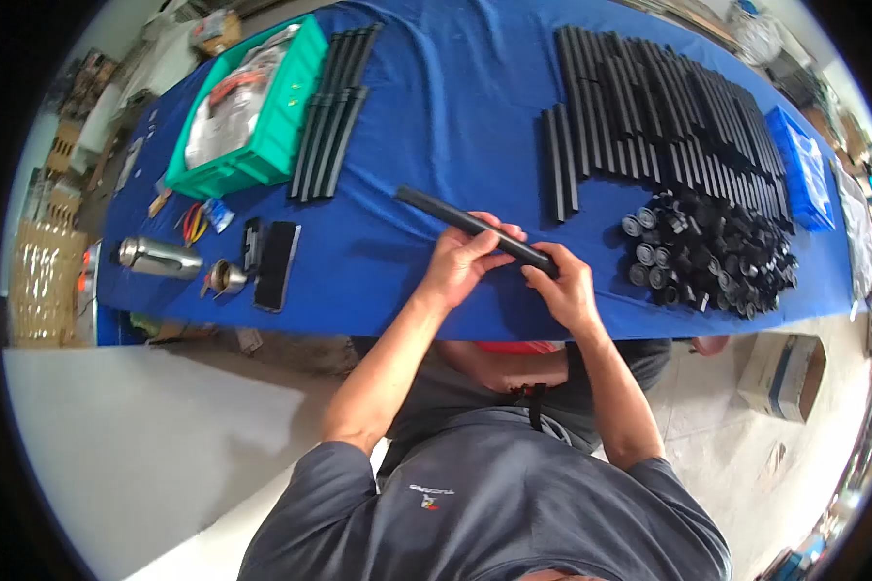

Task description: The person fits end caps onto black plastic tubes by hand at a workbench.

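Observation:
One black tube (446, 212) is held slantwise above the blue cloth, its far end pointing up and left. My left hand (463, 259) has its fingers wrapped round the tube's middle. At the tube's near right end, my right hand (564, 283) grips it with thumb and fingers; that end is partly hidden by the fingers. Rows of similar black tubes (610, 107) lie at the back right, with a heap of small black round parts (712, 257) in front of them. More tubes (327, 145) are laid side by side at the back left.
On the left stands a green crate (273, 165) holding plastic-wrapped items. Nearer are a steel flask (160, 259), a metal cup (225, 278) and a dark phone-like slab (277, 266). A blue tray (802, 169) is at the far right; a cardboard box (785, 376) sits on the floor.

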Available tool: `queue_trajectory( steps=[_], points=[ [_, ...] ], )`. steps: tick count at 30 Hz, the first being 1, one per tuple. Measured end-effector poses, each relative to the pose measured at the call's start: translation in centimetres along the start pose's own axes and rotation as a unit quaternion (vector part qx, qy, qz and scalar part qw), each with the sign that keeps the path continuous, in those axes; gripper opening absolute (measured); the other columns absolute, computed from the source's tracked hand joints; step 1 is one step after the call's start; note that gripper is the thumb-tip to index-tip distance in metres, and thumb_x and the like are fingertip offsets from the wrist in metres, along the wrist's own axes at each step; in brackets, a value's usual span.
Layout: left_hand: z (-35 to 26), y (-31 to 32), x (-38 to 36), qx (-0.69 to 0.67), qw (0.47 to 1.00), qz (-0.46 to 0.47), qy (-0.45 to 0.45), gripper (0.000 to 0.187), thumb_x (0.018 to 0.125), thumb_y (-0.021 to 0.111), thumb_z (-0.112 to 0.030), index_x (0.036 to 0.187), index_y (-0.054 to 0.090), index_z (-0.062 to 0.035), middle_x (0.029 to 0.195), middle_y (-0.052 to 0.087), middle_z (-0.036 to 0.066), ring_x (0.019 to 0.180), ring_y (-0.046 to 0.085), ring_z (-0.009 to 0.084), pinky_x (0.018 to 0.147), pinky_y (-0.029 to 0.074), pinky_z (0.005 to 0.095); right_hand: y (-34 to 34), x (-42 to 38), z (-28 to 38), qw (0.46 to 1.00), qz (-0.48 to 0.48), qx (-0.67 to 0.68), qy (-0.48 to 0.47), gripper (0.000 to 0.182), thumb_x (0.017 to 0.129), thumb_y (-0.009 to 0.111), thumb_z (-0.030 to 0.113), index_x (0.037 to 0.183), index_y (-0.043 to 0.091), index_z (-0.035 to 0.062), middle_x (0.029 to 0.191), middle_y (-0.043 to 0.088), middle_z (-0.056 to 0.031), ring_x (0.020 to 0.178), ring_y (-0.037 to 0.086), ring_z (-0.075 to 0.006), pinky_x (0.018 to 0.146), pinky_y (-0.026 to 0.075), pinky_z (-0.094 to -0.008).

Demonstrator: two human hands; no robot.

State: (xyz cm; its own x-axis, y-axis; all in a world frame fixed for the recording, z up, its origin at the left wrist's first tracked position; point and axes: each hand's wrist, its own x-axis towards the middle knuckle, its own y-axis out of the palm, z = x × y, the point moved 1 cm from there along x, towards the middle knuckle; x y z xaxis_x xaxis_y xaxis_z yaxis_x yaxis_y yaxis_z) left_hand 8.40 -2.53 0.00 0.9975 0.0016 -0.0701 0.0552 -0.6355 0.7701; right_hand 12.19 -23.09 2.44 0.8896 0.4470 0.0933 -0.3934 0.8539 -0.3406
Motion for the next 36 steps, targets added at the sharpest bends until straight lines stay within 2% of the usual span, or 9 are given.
queue_trajectory(
  steps=[2,4,6,7,9,13,30,33,36],
  points=[
    [0.0,-0.2,0.1,0.002,1.0,0.007,0.0,0.024,0.099,0.071,-0.014,0.122,0.062,-0.0092,0.124,0.07,0.018,0.125,0.066,0.0345,0.1,0.06,0.0503,0.3,0.1,-0.6,1.0,0.001,0.014,-0.009,0.032,0.09,0.078,0.009,0.117,0.067,-0.0019,0.088,0.07,-0.0088,0.076,0.068,-0.0132,0.066,0.054,-0.0309],
    [-0.8,0.4,0.1,-0.001,1.0,-0.003,-0.027,0.029,0.1,0.069,-0.011,0.127,0.06,-0.0096,0.128,0.069,0.017,0.125,0.066,0.0323,0.102,0.058,0.051,0.8,-0.1,-0.3,0.998,-0.03,0.048,-0.002,0.032,0.089,0.076,0.002,0.119,0.066,-0.0029,0.093,0.068,-0.0077,0.079,0.067,-0.0144,0.069,0.054,-0.0306],
    [-1.6,-0.3,0.5,0.01,0.999,0.04,-0.034,0.028,0.101,0.068,-0.013,0.128,0.061,-0.0097,0.13,0.069,0.017,0.124,0.066,0.031,0.102,0.058,0.0495,0.7,-0.3,-1.6,0.995,-0.074,-0.01,-0.06,0.033,0.088,0.077,0.002,0.119,0.065,-0.0029,0.096,0.067,-0.0085,0.086,0.064,-0.0134,0.075,0.052,-0.0284],
    [-2.1,-1.0,1.0,-0.023,0.997,0.053,-0.043,0.024,0.101,0.068,-0.014,0.124,0.064,-0.0094,0.127,0.07,0.018,0.123,0.067,0.0325,0.101,0.059,0.0495,0.7,-0.3,-1.3,0.993,-0.078,-0.027,-0.085,0.034,0.088,0.078,0.004,0.12,0.065,-0.0027,0.095,0.067,-0.0074,0.082,0.063,-0.0121,0.072,0.051,-0.0272],
    [-2.3,-1.9,1.2,-0.033,0.997,0.046,-0.05,0.021,0.1,0.069,-0.013,0.12,0.067,-0.0082,0.124,0.071,0.019,0.123,0.067,0.0344,0.1,0.06,0.0501,0.5,-0.5,-0.6,0.999,-0.031,0.009,-0.016,0.034,0.09,0.078,0.007,0.121,0.065,-0.0027,0.092,0.067,-0.0054,0.077,0.062,-0.01,0.068,0.05,-0.0252],
    [-2.0,-1.8,0.7,-0.053,0.995,0.069,-0.041,0.02,0.099,0.068,-0.009,0.119,0.067,-0.0061,0.123,0.071,0.021,0.125,0.066,0.0359,0.101,0.06,0.0505,0.5,-0.3,-0.2,0.998,-0.004,0.052,0.032,0.031,0.095,0.075,0.012,0.121,0.065,-0.0035,0.085,0.066,-0.0029,0.07,0.06,-0.0083,0.063,0.05,-0.0238],
    [-2.5,-0.9,0.4,-0.022,0.998,0.035,-0.04,0.017,0.098,0.071,-0.01,0.115,0.066,-0.008,0.117,0.072,0.018,0.119,0.069,0.0339,0.099,0.062,0.048,1.1,-0.3,0.4,0.999,-0.026,-0.023,0.019,0.026,0.098,0.073,0.013,0.118,0.066,-0.003,0.077,0.062,-0.0016,0.063,0.056,-0.0072,0.058,0.046,-0.0241],
    [-2.5,-0.7,0.2,-0.021,0.999,0.024,-0.038,0.018,0.098,0.071,-0.011,0.115,0.066,-0.0082,0.117,0.072,0.018,0.12,0.069,0.0337,0.1,0.061,0.0481,0.7,-0.2,0.4,0.999,-0.008,-0.028,0.041,0.026,0.096,0.074,0.011,0.117,0.066,-0.0027,0.083,0.065,-0.0056,0.069,0.061,-0.0125,0.065,0.051,-0.0281],
    [-2.4,-0.4,0.2,-0.039,0.999,0.015,-0.027,0.018,0.097,0.072,-0.01,0.114,0.065,-0.0085,0.118,0.072,0.017,0.12,0.068,0.0338,0.102,0.06,0.0487,1.2,-0.3,0.2,0.982,-0.073,-0.145,-0.095,0.027,0.094,0.075,0.009,0.117,0.066,-0.0021,0.092,0.067,-0.011,0.079,0.065,-0.02,0.075,0.054,-0.0329]
  ],
)
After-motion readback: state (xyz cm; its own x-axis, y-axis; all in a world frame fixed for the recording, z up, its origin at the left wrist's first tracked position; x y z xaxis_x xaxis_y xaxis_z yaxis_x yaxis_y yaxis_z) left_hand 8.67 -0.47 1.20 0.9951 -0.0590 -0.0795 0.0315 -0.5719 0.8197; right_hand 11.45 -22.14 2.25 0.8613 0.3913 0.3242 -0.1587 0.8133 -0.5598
